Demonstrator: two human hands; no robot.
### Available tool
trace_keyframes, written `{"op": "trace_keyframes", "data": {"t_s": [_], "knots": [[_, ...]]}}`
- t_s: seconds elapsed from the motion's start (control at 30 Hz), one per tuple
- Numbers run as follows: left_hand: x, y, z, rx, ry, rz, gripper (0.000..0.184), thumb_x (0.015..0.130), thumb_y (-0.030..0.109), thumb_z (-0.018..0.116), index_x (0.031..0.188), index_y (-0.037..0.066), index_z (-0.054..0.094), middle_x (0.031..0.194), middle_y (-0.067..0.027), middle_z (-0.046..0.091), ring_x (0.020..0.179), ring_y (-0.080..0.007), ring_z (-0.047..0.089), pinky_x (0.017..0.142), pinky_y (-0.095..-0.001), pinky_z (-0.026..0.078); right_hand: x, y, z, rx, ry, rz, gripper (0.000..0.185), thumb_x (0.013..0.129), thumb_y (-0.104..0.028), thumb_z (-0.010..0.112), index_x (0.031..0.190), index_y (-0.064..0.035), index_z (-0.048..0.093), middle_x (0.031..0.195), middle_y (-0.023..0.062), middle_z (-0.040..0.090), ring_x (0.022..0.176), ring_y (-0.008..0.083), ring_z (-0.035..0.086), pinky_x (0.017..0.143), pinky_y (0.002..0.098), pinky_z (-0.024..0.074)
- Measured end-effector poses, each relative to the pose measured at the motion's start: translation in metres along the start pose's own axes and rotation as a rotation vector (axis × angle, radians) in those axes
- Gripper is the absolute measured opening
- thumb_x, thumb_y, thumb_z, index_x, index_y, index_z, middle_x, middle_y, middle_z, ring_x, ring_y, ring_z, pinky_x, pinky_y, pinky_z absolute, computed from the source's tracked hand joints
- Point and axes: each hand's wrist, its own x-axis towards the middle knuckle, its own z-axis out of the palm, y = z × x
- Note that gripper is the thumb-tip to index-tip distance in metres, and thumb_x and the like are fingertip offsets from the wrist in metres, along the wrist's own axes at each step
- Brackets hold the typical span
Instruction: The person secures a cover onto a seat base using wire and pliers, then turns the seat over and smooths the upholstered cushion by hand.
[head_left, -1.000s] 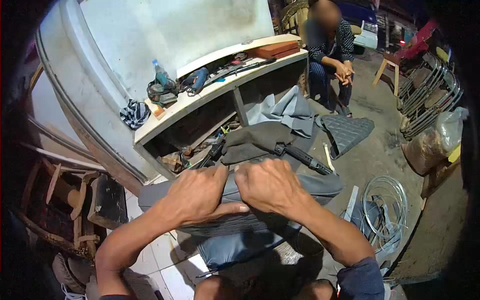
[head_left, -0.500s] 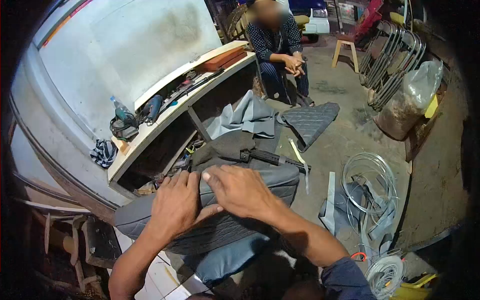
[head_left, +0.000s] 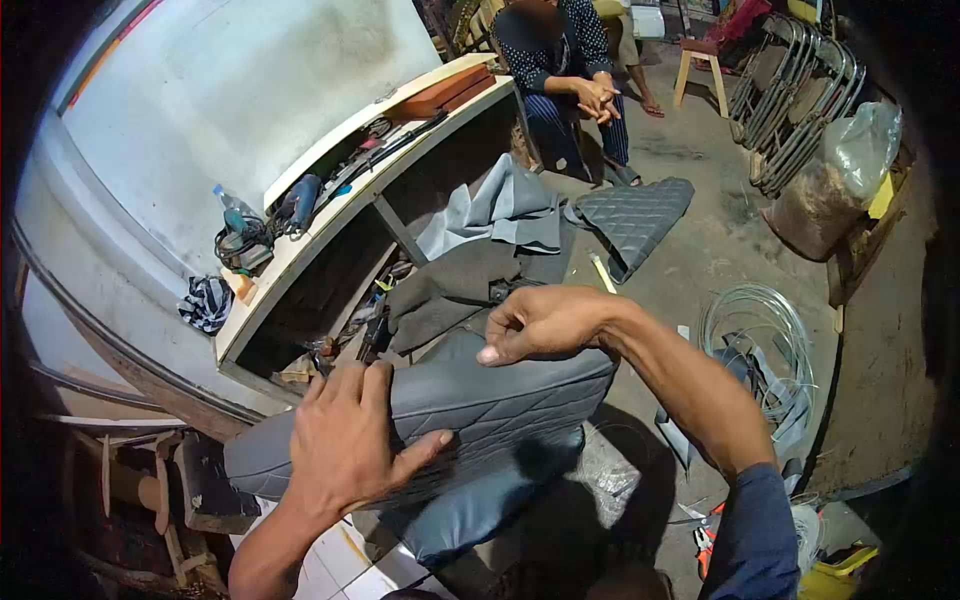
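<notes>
A padded seat with a dark grey quilted cover [head_left: 480, 410] lies across in front of me, its stitched diamond side facing me. My left hand [head_left: 345, 430] is closed over its top edge, fingers on the far side and thumb spread along the quilting. Further right, my right hand [head_left: 545, 325] bends over the upper edge with curled fingers, its thumb against the smooth grey part of the cover. Its fingertips are partly hidden. Beneath the seat is a shiny dark blue cushion [head_left: 435, 530]. Brown-grey fabric [head_left: 440, 290] lies just beyond.
A wooden bench [head_left: 385, 180] at the left carries power tools [head_left: 297, 205]. Grey cloth [head_left: 500, 210] and a quilted piece [head_left: 640, 215] lie on the floor. To the right are coiled wire [head_left: 760, 330], a plastic sack [head_left: 830, 190] and folded chairs [head_left: 795, 95]. A seated person [head_left: 560, 90] faces me.
My right hand has lifted and moved right, away from my left hand, and its fingers have curled. The left hand stays on the seat. The black tool beyond the seat is now mostly hidden.
</notes>
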Motion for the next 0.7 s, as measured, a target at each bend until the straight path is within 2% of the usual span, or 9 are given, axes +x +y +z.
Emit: {"op": "trace_keyframes", "data": {"t_s": [0.07, 0.17, 0.2, 0.3, 0.37, 0.47, 0.53, 0.63, 0.7], "knots": [[0.003, -0.001, 0.0, -0.011, 0.008, 0.009, 0.077, 0.078, 0.061, 0.072, 0.115, -0.005, 0.057, 0.097, -0.0189, 0.059, 0.092, -0.0353, 0.062, 0.083, -0.045, 0.047, -0.001, -0.005, 0.001, 0.138, 0.086, 0.031, 0.044, 0.08, -0.046, 0.08, 0.094, -0.0047, 0.073, 0.078, 0.0066, 0.068, 0.074, 0.0166, 0.06, 0.067, 0.0358, 0.0453], [0.006, 0.003, 0.003, -0.022, 0.042, 0.039, 0.078, 0.079, 0.061, 0.072, 0.117, -0.005, 0.056, 0.097, -0.0194, 0.059, 0.093, -0.0354, 0.062, 0.083, -0.0442, 0.047, 0.002, -0.001, -0.004, 0.111, 0.052, 0.11, 0.045, 0.079, -0.046, 0.081, 0.094, -0.0039, 0.075, 0.08, 0.0058, 0.07, 0.076, 0.0166, 0.061, 0.071, 0.0343, 0.0466], [0.009, 0.006, 0.002, -0.01, 0.038, 0.04, 0.078, 0.079, 0.061, 0.072, 0.118, -0.005, 0.056, 0.097, -0.0195, 0.059, 0.092, -0.0356, 0.062, 0.083, -0.0442, 0.047, 0.007, 0.006, -0.002, 0.141, 0.003, 0.14, 0.041, 0.082, -0.045, 0.081, 0.091, -0.0055, 0.072, 0.075, 0.0005, 0.063, 0.073, 0.0123, 0.056, 0.065, 0.0297, 0.0417], [0.021, 0.022, -0.004, -0.007, -0.03, 0.029, 0.076, 0.081, 0.058, 0.071, 0.121, -0.005, 0.055, 0.099, -0.0182, 0.059, 0.094, -0.0338, 0.059, 0.085, -0.0445, 0.046, 0.01, 0.013, -0.007, 0.249, -0.106, 0.121, 0.04, 0.081, -0.044, 0.082, 0.092, -0.0068, 0.073, 0.076, -0.0007, 0.064, 0.073, 0.0118, 0.055, 0.065, 0.0291, 0.0413], [0.035, 0.038, 0.008, 0.033, 0.1, 0.357, 0.081, 0.082, 0.061, 0.069, 0.129, -0.003, 0.052, 0.105, -0.0166, 0.058, 0.099, -0.0331, 0.057, 0.09, -0.0452, 0.045, 0.016, 0.01, -0.007, 0.211, -0.09, 0.174, 0.034, 0.081, -0.039, 0.081, 0.094, -0.0077, 0.074, 0.079, 0.0002, 0.066, 0.074, 0.0129, 0.056, 0.068, 0.0295, 0.0429], [0.049, 0.05, 0.032, 0.134, 0.041, 0.289, 0.079, 0.083, 0.065, 0.063, 0.127, 0.0, 0.059, 0.103, -0.013, 0.06, 0.101, -0.0288, 0.057, 0.09, -0.0439, 0.045, 0.039, 0.027, -0.004, 0.166, 0.013, 0.249, 0.023, 0.079, -0.02, 0.072, 0.096, -0.0052, 0.076, 0.087, 0.005, 0.071, 0.08, 0.0159, 0.059, 0.076, 0.0345, 0.0482], [0.052, 0.051, 0.038, 0.13, 0.074, 0.308, 0.079, 0.083, 0.066, 0.062, 0.125, -0.001, 0.06, 0.101, -0.0122, 0.062, 0.099, -0.0278, 0.059, 0.089, -0.0432, 0.046, 0.038, 0.022, 0.002, 0.042, 0.059, 0.209, 0.024, 0.078, -0.019, 0.071, 0.096, -0.0034, 0.076, 0.089, 0.0081, 0.072, 0.08, 0.0176, 0.06, 0.076, 0.0361, 0.0489], [0.062, 0.053, 0.043, 0.112, 0.148, 0.288, 0.068, 0.084, 0.06, 0.062, 0.107, -0.004, 0.067, 0.091, -0.0119, 0.069, 0.09, -0.027, 0.066, 0.083, -0.0444, 0.049, 0.023, 0.008, 0.005, -0.207, 0.177, 0.008, 0.023, 0.081, -0.019, 0.07, 0.092, -0.0004, 0.075, 0.087, 0.017, 0.071, 0.079, 0.0272, 0.065, 0.075, 0.0416, 0.0506], [0.067, 0.052, 0.043, 0.105, 0.091, 0.289, 0.057, 0.087, 0.056, 0.062, 0.093, -0.001, 0.069, 0.088, -0.0142, 0.07, 0.088, -0.0282, 0.068, 0.083, -0.0453, 0.051, 0.008, 0.005, 0.03, -0.65, 0.841, -0.161, 0.021, 0.086, -0.022, 0.068, 0.093, -0.0022, 0.073, 0.088, 0.0192, 0.068, 0.082, 0.033, 0.065, 0.08, 0.0431, 0.0502]]}}
